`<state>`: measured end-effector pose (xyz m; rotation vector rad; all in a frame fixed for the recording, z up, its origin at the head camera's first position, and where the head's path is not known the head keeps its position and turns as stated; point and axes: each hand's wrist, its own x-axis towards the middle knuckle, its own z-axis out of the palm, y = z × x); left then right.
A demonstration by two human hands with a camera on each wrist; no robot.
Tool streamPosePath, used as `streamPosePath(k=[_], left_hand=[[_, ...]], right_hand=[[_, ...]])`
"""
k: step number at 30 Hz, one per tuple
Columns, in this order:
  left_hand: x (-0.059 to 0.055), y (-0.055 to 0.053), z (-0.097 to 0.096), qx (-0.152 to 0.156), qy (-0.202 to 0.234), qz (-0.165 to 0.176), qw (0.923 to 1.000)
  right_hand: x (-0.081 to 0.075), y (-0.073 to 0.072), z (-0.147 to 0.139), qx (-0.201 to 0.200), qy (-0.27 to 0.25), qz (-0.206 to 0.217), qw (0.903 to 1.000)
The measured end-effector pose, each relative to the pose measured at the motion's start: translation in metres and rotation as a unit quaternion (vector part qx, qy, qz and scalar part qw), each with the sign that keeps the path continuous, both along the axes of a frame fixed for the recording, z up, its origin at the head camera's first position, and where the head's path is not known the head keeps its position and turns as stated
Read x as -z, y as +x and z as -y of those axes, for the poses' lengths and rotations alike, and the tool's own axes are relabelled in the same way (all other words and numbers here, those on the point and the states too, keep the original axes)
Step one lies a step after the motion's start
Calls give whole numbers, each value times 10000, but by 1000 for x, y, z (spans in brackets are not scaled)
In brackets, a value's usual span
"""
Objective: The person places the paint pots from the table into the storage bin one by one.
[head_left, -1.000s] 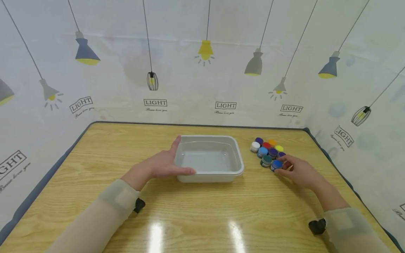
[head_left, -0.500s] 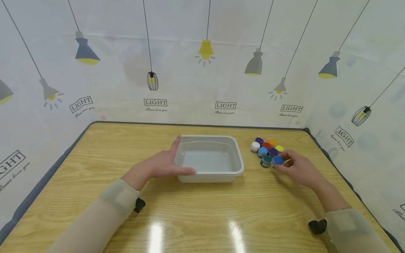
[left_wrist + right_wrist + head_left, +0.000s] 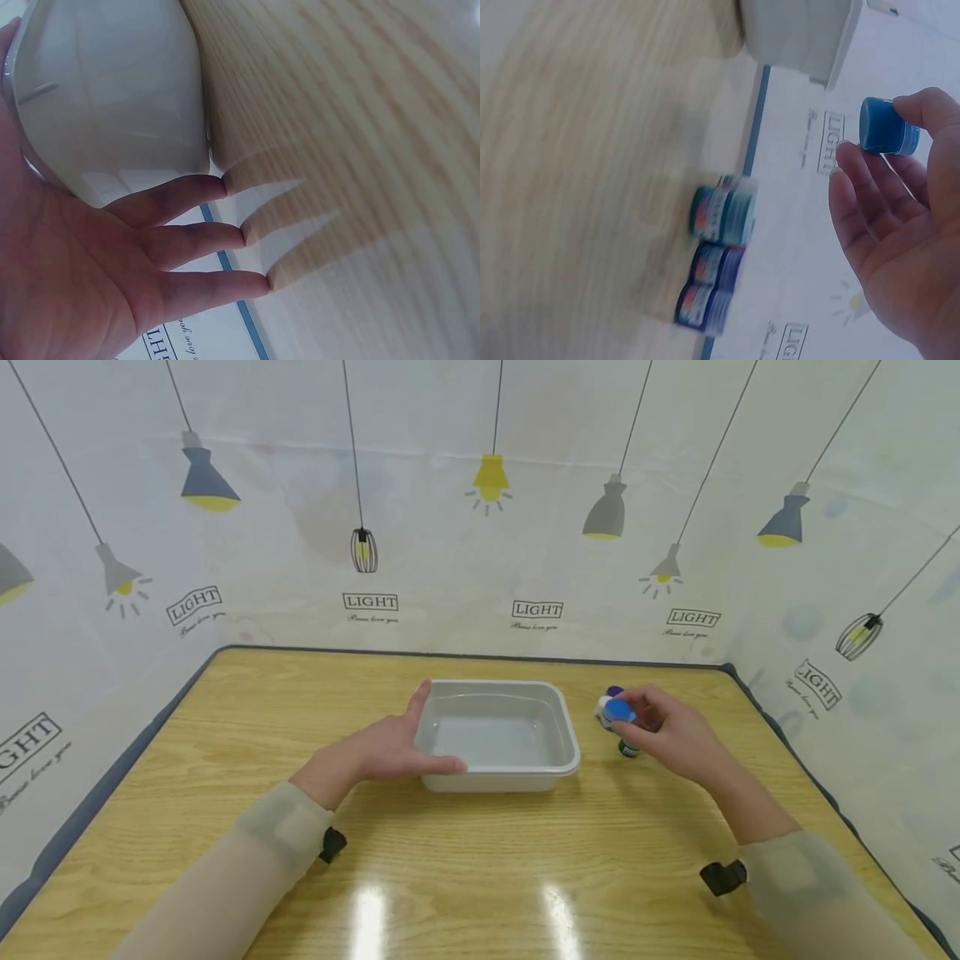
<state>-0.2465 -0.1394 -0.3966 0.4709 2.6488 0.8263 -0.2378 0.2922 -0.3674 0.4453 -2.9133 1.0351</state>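
Note:
A blue paint jar [image 3: 618, 711] is pinched between the thumb and fingers of my right hand [image 3: 675, 731]. In the right wrist view that jar [image 3: 885, 127] is raised above the tabletop, its ring and little fingers loosely extended. My left hand [image 3: 378, 750] rests at the left end of a pale grey plastic tub [image 3: 517, 771], thumb along the near rim and index finger at the far left corner. The left wrist view has its other fingers [image 3: 199, 241] straight, tips at the tabletop. The tub holds nothing.
Behind and below my right hand stand other paint jars: white [image 3: 601, 712], purple [image 3: 615, 692] and dark green [image 3: 628, 749], with the rest hidden by the hand. In the right wrist view, a green jar [image 3: 718, 214] stands beside purple jars [image 3: 705, 307]. A lamp-printed curtain [image 3: 450, 560] borders the wooden table [image 3: 480, 852].
My right hand has gripped the blue jar, lifted it from the near right of the cluster, and carried it left and up over the other jars. The left hand stays on the tub.

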Motion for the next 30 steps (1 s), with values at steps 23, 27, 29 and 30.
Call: streamPosePath(k=[23, 27, 29, 30], left_hand=[[-2, 1, -1, 19, 30, 74, 10000], [-2, 1, -1, 8, 1, 102, 9999], [-2, 1, -2, -1, -21, 118, 9999], [-2, 1, -2, -12, -24, 129, 9999]], right_hand=[[-9, -34, 101, -923, -443, 108, 9947], [-8, -39, 117, -1061, -485, 73, 9931], [-6, -41, 124, -1130, -466, 108, 9924], [-5, -43, 127, -1154, -442, 133, 9922]])
